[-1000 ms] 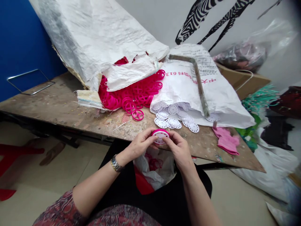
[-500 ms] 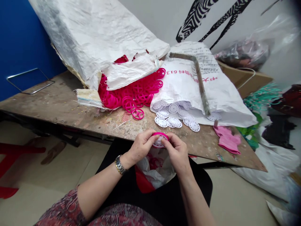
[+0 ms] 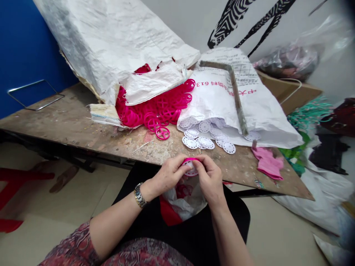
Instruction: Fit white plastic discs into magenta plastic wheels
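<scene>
Between my two hands is a white slotted plastic disc (image 3: 189,169) with a pink ring along its upper edge. My left hand (image 3: 173,171) pinches it from the left, thumb lying across the white face. From the right, my right hand (image 3: 208,173) grips the same disc, its thumb near the rim. Below them, on my lap, an open bag (image 3: 191,207) with a red side holds pink and white pieces. On the table beyond lie loose white discs (image 3: 205,143) and a heap of pink spoked rings (image 3: 166,107).
A large white woven sack (image 3: 116,40) spills the pink rings. Another printed sack (image 3: 216,99), weighed down by a bent metal bar (image 3: 235,92), spills the white discs. A pink cloth piece (image 3: 268,162) lies on the wooden table (image 3: 72,125) at right. A red stool (image 3: 22,177) stands left.
My fingers have shifted on the disc, the thumbs now pressing nearer its upper edge. Both hands still hold it, slightly lower than before.
</scene>
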A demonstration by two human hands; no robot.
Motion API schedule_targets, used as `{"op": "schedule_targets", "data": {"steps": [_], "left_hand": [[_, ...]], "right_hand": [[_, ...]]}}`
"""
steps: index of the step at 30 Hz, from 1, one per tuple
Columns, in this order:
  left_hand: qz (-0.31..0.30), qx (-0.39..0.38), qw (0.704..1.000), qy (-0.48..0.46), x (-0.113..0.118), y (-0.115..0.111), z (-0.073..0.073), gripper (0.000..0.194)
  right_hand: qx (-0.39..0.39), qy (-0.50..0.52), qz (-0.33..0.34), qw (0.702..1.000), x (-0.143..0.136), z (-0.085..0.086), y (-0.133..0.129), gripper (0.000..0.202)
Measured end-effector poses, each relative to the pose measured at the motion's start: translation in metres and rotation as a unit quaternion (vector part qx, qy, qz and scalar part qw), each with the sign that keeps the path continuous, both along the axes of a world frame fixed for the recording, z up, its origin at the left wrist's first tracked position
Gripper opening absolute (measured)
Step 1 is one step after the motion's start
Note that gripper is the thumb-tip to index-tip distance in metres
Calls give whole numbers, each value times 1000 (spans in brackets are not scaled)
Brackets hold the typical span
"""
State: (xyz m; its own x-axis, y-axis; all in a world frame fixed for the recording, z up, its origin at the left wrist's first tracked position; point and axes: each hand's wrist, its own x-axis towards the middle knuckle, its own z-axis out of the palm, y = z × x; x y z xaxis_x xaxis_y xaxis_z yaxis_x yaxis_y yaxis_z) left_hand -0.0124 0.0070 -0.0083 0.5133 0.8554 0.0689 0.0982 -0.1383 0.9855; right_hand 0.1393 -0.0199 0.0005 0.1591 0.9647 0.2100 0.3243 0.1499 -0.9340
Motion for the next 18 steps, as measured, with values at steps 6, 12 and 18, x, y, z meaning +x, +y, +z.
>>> {"op": "schedule_targets", "data": {"steps": [6,12,18], "left_hand": [[-1,9,1000,12,-1,2,5,23],[-6,-88,995,-50,-3,4,-1,33],[-15,-82,994,-65,-3,2,-5,34]], "right_hand": [[-22,47,-13,999,2,-2,5,16],[-50,104,45,992,5,-4,3,21],[-49,76,49,995,3,-1,-10,23]]}}
